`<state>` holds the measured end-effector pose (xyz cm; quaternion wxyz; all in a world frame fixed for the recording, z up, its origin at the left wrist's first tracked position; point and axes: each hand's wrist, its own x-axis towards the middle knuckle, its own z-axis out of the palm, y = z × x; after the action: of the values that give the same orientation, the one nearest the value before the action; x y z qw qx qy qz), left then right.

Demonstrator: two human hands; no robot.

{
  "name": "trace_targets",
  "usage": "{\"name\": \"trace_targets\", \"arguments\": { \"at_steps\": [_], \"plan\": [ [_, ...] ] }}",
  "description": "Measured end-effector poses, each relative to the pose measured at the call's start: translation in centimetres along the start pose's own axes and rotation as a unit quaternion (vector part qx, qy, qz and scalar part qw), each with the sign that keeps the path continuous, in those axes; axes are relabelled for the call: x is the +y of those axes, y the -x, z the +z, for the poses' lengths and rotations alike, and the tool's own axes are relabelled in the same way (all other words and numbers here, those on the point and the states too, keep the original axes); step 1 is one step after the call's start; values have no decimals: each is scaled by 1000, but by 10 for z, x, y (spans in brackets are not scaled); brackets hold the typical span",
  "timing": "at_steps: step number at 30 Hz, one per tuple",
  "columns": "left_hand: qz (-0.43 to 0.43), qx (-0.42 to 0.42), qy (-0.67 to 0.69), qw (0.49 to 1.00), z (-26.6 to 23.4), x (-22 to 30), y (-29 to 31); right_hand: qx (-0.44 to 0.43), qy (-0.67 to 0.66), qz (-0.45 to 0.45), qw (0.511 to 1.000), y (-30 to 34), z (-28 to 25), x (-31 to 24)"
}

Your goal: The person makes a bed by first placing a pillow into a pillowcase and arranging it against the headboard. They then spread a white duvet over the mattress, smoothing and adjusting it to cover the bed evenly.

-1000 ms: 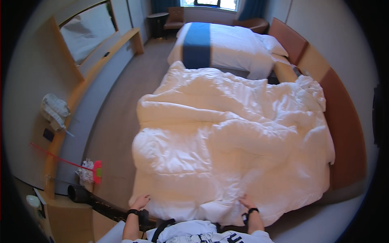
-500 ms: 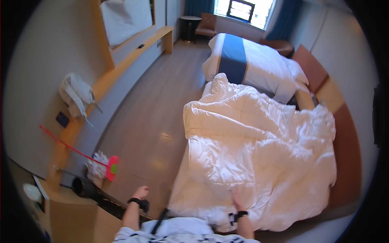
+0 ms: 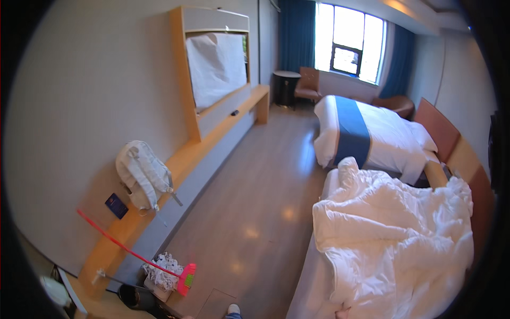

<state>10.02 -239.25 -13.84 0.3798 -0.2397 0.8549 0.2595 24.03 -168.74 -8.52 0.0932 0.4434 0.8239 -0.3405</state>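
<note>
A rumpled white duvet [image 3: 396, 234] lies bunched over the near bed on the right, with the pale side of the bed [image 3: 313, 271] showing to its left. Only a sliver of my right hand [image 3: 342, 312] appears at the lower edge, against the duvet's near border. Its fingers are too cut off to show whether they grip the cloth. What looks like a bit of my left hand [image 3: 187, 317] shows at the bottom, near the black bin-like container [image 3: 135, 297]; its fingers are out of sight.
A red-handled broom [image 3: 127, 249] leans across a white mop head [image 3: 164, 272] at the left. A pale backpack [image 3: 142, 175] sits on the wooden wall shelf [image 3: 186, 162]. The far bed [image 3: 390, 127] has a blue runner; chairs and a round table [image 3: 287, 74] stand by the window. My shoe [image 3: 234, 308] is below.
My view has tilted up, showing more of the window and wall. Both hands, earlier in view with their wrists, have dropped almost out of the lower edge.
</note>
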Motion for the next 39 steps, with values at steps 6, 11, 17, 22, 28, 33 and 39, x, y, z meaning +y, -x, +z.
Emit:
{"name": "trace_targets", "arguments": {
  "at_steps": [6,11,17,22,28,33,39],
  "plan": [
    [20,-92,126,988,-59,28,-47,-10,-99,89,991,32,28,-81],
    [44,-167,146,974,-73,110,-110,10,-88,81,993,44,-17,-126],
    [82,-224,115,964,-114,216,-160,180,-84,249,948,-16,-22,-212],
    [97,-188,183,960,-161,296,-222,217,23,389,895,-137,-20,-320],
    [3,-215,166,962,-195,403,-305,176,-120,119,970,-302,-16,-452],
    [54,-221,111,967,-220,543,-365,154,-46,57,985,-409,-57,-590],
    [86,-255,44,962,-243,734,-439,195,-34,128,972,-513,-83,-591]
  ]
}}
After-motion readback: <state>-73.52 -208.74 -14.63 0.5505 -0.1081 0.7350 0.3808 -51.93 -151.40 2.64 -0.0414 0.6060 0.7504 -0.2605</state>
